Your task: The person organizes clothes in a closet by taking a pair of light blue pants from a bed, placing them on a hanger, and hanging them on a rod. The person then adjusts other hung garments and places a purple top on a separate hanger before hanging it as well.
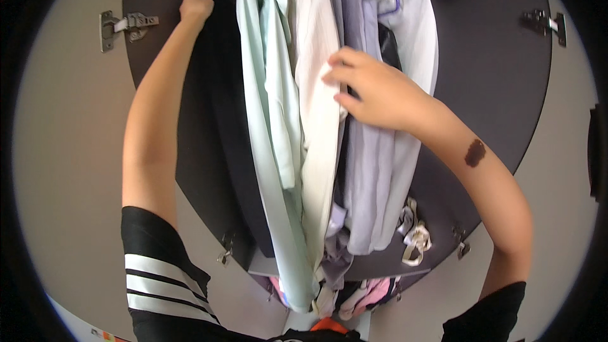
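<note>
My left hand (196, 8) is raised at the upper left, its fingers curled at the top edge of a black garment (223, 80). Its fingertips are hidden from me. Beside that hang mint-green trousers (256, 104) and cream trousers (317, 118). At the cream trousers' right edge is my right hand (368, 86), slightly blurred, fingers apart and the tips against or just over the fabric. Behind and below it hang lavender trousers (368, 175), with a pale grey garment (418, 23) with a gathered waistband at the far right.
The dark wardrobe interior (484, 80) surrounds the clothes, with metal hinges (135, 23) on both sides. Crumpled straps of cloth (418, 242) lie on the wardrobe floor at right. Lower down, pink clothing (375, 292) sits in a compartment below the shelf edge (380, 273).
</note>
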The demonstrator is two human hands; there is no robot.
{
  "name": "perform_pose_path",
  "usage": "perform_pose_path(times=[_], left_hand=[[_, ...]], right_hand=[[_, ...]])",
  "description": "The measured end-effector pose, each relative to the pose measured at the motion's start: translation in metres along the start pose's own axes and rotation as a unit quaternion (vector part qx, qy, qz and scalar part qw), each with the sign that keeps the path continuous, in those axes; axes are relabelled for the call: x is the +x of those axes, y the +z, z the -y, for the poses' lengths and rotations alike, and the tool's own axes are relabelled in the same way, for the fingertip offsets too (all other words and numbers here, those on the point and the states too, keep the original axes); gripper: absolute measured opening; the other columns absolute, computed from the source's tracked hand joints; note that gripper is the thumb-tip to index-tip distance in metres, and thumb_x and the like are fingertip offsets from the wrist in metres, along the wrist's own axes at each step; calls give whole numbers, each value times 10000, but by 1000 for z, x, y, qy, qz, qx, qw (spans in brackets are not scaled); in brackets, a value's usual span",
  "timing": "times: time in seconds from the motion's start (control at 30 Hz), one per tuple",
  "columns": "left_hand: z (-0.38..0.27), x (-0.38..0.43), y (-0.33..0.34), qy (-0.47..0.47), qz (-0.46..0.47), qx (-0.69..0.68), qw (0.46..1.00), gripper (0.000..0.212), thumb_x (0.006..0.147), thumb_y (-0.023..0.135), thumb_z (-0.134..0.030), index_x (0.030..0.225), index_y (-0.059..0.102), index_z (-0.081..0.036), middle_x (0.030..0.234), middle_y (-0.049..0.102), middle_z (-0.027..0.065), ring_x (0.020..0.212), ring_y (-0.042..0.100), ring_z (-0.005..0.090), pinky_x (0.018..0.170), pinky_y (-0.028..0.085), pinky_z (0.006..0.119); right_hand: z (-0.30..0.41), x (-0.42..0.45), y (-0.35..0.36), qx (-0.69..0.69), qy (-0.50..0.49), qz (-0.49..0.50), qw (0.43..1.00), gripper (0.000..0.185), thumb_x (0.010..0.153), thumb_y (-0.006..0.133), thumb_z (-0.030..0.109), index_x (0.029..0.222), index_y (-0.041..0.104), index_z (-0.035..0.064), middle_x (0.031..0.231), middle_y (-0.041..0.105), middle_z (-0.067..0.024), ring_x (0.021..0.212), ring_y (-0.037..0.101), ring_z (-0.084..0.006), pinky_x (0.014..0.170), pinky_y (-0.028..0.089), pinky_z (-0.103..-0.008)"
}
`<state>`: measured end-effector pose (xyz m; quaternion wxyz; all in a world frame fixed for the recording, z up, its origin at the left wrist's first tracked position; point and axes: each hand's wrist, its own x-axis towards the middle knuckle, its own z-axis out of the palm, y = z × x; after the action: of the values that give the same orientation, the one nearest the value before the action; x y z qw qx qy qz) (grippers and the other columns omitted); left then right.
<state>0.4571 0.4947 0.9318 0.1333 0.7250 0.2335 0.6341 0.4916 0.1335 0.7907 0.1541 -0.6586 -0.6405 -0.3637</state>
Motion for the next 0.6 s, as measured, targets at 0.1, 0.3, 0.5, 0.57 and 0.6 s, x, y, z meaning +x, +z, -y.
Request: perform_pose_path(times=[0.1, 0.3, 0.5, 0.57, 0.6], left_hand=[[37, -13, 1, 2, 107, 29, 994, 388, 659, 545, -158, 995, 568, 37, 981, 579, 198, 943, 555, 275, 805, 424, 320], [101, -91, 23, -4, 206, 24, 978, 378, 709, 533, -187, 1001, 558, 51, 928, 596, 194, 900, 570, 285, 783, 427, 328], [167, -210, 56, -29, 211, 9, 977, 376, 735, 514, -178, 1000, 530, 89, 989, 538, 272, 987, 511, 348, 849, 398, 370], [186, -285, 66, -88, 217, -85, 968, 344, 747, 526, -167, 987, 512, 79, 963, 553, 248, 930, 537, 324, 807, 419, 364], [189, -325, 68, -113, 223, -132, 959, 329, 753, 532, -162, 981, 504, 74, 950, 561, 237, 902, 550, 311, 785, 429, 361]], right_hand=[[-3, -24, 34, 115, 44, -140, 983, 251, 746, 482, 10, 996, 500, 10, 1095, 438, -128, 895, 521, -285, 787, 430, -337], [50, -113, 130, 253, 197, -145, 936, 194, 746, 471, -11, 937, 487, 18, 920, 500, -150, 817, 518, -321, 710, 447, -358], [72, -222, 246, 222, 367, 257, 866, 336, 750, 560, 152, 1045, 499, 2, 977, 560, -187, 852, 562, -326, 774, 442, -368], [80, -249, 280, 165, 358, 342, 853, 551, 712, 617, 246, 1171, 416, 16, 1069, 524, -194, 948, 529, -334, 831, 415, -362], [81, -266, 299, 184, 372, 370, 831, 747, 670, 655, 318, 1261, 294, 39, 1148, 473, -191, 1033, 479, -324, 873, 390, -356]])
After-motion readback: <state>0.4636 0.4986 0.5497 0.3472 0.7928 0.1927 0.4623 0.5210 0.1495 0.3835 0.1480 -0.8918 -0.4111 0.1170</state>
